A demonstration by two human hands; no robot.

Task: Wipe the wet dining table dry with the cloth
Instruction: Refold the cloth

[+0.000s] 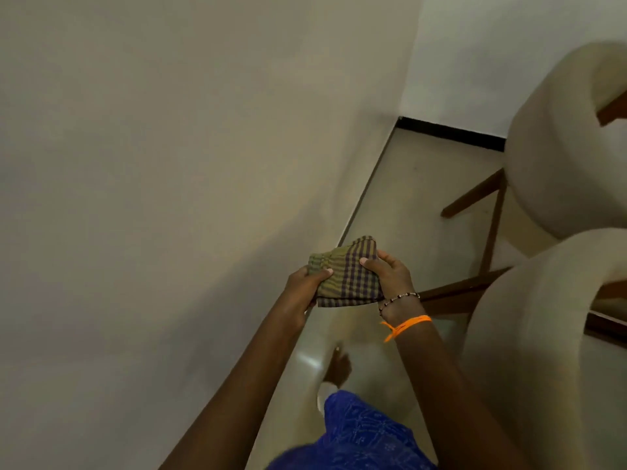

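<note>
Checked green-and-purple cloth (346, 271), folded, gripped from both sides: left hand (307, 286) closed on its left edge, right hand (390, 274) closed on its right. Held above the pale bench (169, 164) edge and floor (417, 205). Cream chairs (559, 157) near on the right.

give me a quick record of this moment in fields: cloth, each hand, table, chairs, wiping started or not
cloth: checked cloth, folded, held in the air over the table's edge
left hand: left hand grips its left side, thumb on top
right hand: right hand grips its right side; bead and orange bands at the wrist
table: pale table top at left, wetness not discernible
chairs: two cream chairs at right
wiping: not yet begun
</note>
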